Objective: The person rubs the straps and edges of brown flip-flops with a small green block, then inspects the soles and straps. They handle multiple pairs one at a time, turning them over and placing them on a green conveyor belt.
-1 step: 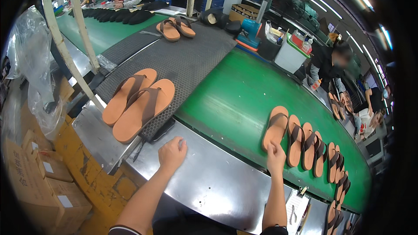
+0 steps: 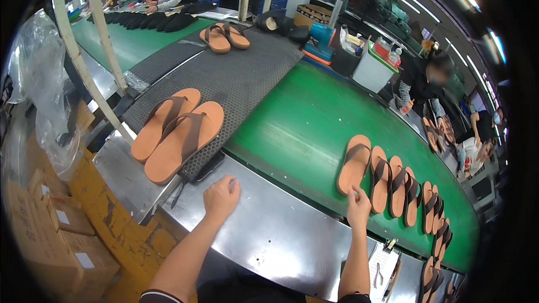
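Note:
A tan flip-flop with a dark brown strap [image 2: 353, 162] lies on the green conveyor belt [image 2: 292, 129], at the left end of a row of similar flip-flops [image 2: 396, 185]. My right hand [image 2: 358, 208] is at its near heel end, thumb and fingers closed on the edge. My left hand [image 2: 222, 197] is loosely curled above the steel table [image 2: 252, 213], with nothing visible in it. Nearest to it, up and to the left, a pair of larger-looking tan flip-flops [image 2: 182, 140] rests on the black textured mat [image 2: 241, 78].
Another pair of flip-flops [image 2: 224, 38] lies farther back on the mat. A clipboard with pliers [image 2: 382, 272] is at lower right. Cardboard boxes [image 2: 62, 235] stand on the floor at left. Across the belt are a blue device [image 2: 321, 42], a white bin [image 2: 373, 70] and a co-worker [image 2: 426, 78].
The right hand's fingertips have shifted very slightly back toward me at the flip-flop's heel. The left hand looks the same.

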